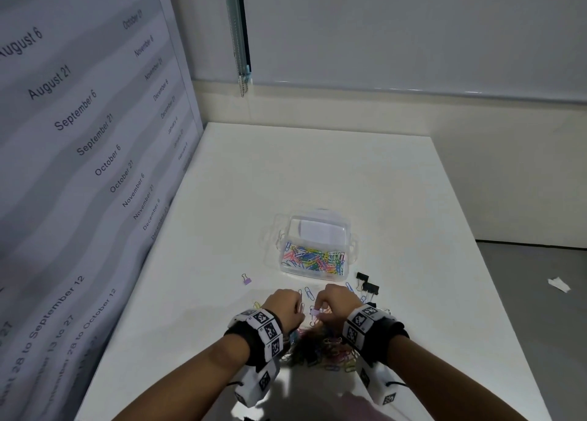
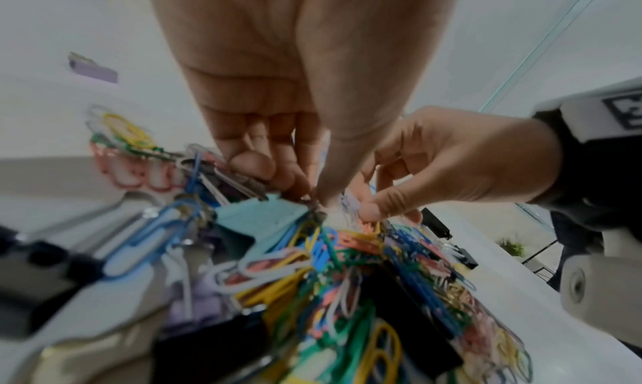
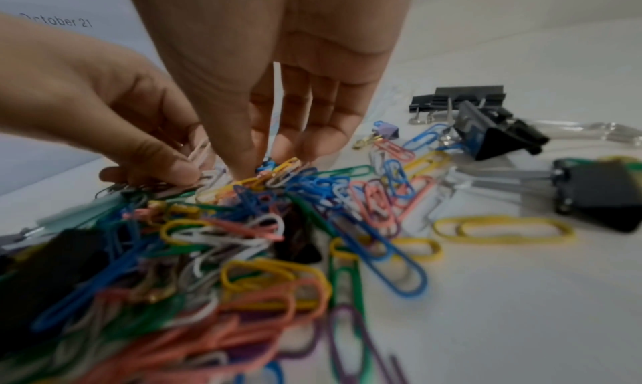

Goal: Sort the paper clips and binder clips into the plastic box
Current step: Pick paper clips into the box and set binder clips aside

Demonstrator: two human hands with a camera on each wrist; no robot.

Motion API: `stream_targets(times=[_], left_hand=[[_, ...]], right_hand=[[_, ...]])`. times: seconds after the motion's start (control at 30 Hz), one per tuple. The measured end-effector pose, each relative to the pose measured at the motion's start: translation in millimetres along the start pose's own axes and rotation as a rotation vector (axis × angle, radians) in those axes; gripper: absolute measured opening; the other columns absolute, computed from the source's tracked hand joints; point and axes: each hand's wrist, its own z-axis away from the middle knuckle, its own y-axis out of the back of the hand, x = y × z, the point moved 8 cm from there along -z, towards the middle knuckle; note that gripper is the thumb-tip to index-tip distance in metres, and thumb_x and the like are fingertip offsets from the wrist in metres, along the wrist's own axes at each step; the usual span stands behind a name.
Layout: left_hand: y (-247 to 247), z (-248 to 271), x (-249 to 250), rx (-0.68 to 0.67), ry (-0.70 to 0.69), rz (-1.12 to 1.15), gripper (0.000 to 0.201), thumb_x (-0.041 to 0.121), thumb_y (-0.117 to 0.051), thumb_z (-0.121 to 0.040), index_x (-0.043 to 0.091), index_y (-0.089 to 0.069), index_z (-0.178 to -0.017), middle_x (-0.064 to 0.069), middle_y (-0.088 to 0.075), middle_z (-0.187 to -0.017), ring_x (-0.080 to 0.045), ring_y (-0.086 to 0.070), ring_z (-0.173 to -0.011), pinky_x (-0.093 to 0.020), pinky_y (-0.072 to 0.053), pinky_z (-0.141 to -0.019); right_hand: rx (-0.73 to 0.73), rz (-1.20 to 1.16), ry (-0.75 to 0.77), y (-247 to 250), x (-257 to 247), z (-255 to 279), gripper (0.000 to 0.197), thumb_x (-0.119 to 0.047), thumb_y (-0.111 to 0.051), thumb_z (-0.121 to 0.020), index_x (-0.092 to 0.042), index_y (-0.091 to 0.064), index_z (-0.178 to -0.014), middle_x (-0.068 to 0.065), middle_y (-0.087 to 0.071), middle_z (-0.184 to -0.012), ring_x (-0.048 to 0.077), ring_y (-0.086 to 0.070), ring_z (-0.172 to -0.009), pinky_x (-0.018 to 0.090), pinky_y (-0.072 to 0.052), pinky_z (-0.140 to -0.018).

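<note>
Both hands are lowered onto the heap of mixed clips (image 3: pixel 243 239) that lies on the white table (image 1: pixel 413 198), on the near side of the clear plastic box (image 1: pixel 316 249). The left hand (image 1: pixel 284 306) is seen with fingertips drawn together, pinching a few pale paper clips at the heap's top. The right hand (image 1: pixel 336 301) is likewise bunched, its thumb and fingers closed on coloured paper clips at the crest. The box already holds a layer of coloured paper clips (image 1: pixel 314 258) in its near compartment; the far compartment looks bare of clips. Black binder clips (image 1: pixel 368 285) lie just right of the box's near corner, and a small purple binder clip (image 1: pixel 246 279) lies apart to the box's left.

The step in hand is judged to be gathering paper clips. Only a small bunch should be lifted, and shaken loose, since linked clips and buried binder clips may be dragged along. Binder clips are best kept for the far compartment.
</note>
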Motion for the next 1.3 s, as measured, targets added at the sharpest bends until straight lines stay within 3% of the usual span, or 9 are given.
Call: stream_targets(times=[0.1, 0.23, 0.33, 0.5, 0.73, 0.9, 1.03, 1.2, 1.3], left_hand=[[6.4, 0.9, -4.2, 0.039, -0.013, 0.043, 0.025, 0.018, -0.060, -0.083, 0.023, -0.040, -0.069, -0.006, -0.057, -0.086, -0.020, -0.051, -0.080, -0.031, -0.044, -0.077], [11.9, -0.6, -9.2, 0.058, -0.032, 0.144, 0.021, 0.013, -0.064, -0.080, 0.019, -0.048, -0.092, 0.004, -0.051, -0.077, -0.018, -0.049, -0.077, -0.030, -0.042, -0.073], [15.5, -2.2, -10.5, 0.079, -0.037, 0.142, 0.026, 0.011, -0.066, -0.077, 0.015, -0.054, -0.099, 0.009, -0.045, -0.071, -0.019, -0.051, -0.079, -0.030, -0.039, -0.072], [16.4, -1.0, -18.8, 0.129, -0.008, 0.051, 0.037, 0.014, -0.067, -0.075, 0.013, -0.053, -0.109, -0.008, -0.049, -0.113, -0.025, -0.050, -0.107, -0.033, -0.044, -0.090], [9.2, 1.6, -21.6, 0.091, 0.022, 0.071, 0.042, 0.013, -0.068, -0.078, 0.012, -0.048, -0.115, -0.010, -0.043, -0.119, -0.029, -0.054, -0.104, -0.034, -0.045, -0.084], [6.6, -2.5, -13.8, 0.087, -0.021, 0.059, 0.040, 0.012, -0.066, -0.081, 0.013, -0.049, -0.117, -0.010, -0.045, -0.120, -0.028, -0.053, -0.107, -0.034, -0.043, -0.086], [5.0, -5.5, -7.5, 0.065, -0.050, 0.083, 0.042, 0.014, -0.068, -0.081, 0.014, -0.050, -0.119, -0.009, -0.046, -0.120, -0.026, -0.053, -0.107, -0.033, -0.043, -0.088], [6.3, -6.4, 1.5, 0.067, -0.118, 0.187, 0.040, 0.009, -0.067, -0.080, 0.014, -0.053, -0.117, -0.005, -0.045, -0.107, -0.020, -0.052, -0.088, -0.028, -0.045, -0.085], [12.3, -4.9, 3.6, 0.116, -0.146, 0.263, 0.041, 0.011, -0.070, -0.078, 0.016, -0.054, -0.116, -0.004, -0.046, -0.112, -0.018, -0.050, -0.091, -0.026, -0.043, -0.086]], right_hand=[[0.044, 0.001, -0.009, 2.6, 2.1, 1.1, 0.025, -0.026, -0.057, -0.087, -0.007, -0.063, -0.102, 0.013, -0.058, -0.113, 0.026, -0.055, -0.106, 0.028, -0.041, -0.087], [0.107, 0.024, 0.000, 8.1, 1.6, 4.0, 0.020, -0.015, -0.051, -0.085, -0.008, -0.062, -0.101, 0.012, -0.057, -0.114, 0.027, -0.056, -0.105, 0.028, -0.042, -0.085], [0.039, 0.009, 0.062, 4.9, -3.0, 4.0, 0.031, -0.013, -0.056, -0.081, -0.014, -0.058, -0.112, 0.011, -0.055, -0.115, 0.025, -0.053, -0.109, 0.024, -0.038, -0.084], [-0.032, 0.049, 0.106, -2.8, -11.7, -1.4, 0.042, -0.017, -0.057, -0.084, -0.023, -0.055, -0.125, 0.015, -0.052, -0.111, 0.027, -0.052, -0.108, 0.034, -0.041, -0.091], [0.061, 0.025, 0.090, 0.2, -7.8, 0.3, 0.022, -0.018, -0.058, -0.082, -0.012, -0.061, -0.103, -0.003, -0.043, -0.095, 0.022, -0.053, -0.098, 0.027, -0.039, -0.081], [0.172, -0.015, 0.040, 19.8, 14.5, 11.7, 0.022, -0.025, -0.056, -0.084, -0.013, -0.060, -0.102, -0.005, -0.045, -0.091, 0.013, -0.046, -0.084, 0.021, -0.033, -0.074], [0.301, -0.026, -0.114, 40.4, 46.5, 24.6, 0.017, -0.025, -0.056, -0.082, -0.015, -0.063, -0.094, -0.006, -0.044, -0.081, 0.014, -0.047, -0.084, 0.022, -0.034, -0.073], [0.296, 0.034, -0.195, 47.1, 62.3, 31.1, 0.026, -0.024, -0.058, -0.080, -0.015, -0.061, -0.104, 0.004, -0.053, -0.101, 0.022, -0.052, -0.105, 0.026, -0.040, -0.085], [0.282, 0.001, -0.126, 45.3, 48.7, 26.7, 0.031, -0.021, -0.061, -0.079, -0.017, -0.058, -0.109, -0.003, -0.042, -0.096, 0.017, -0.049, -0.098, 0.021, -0.035, -0.080]])
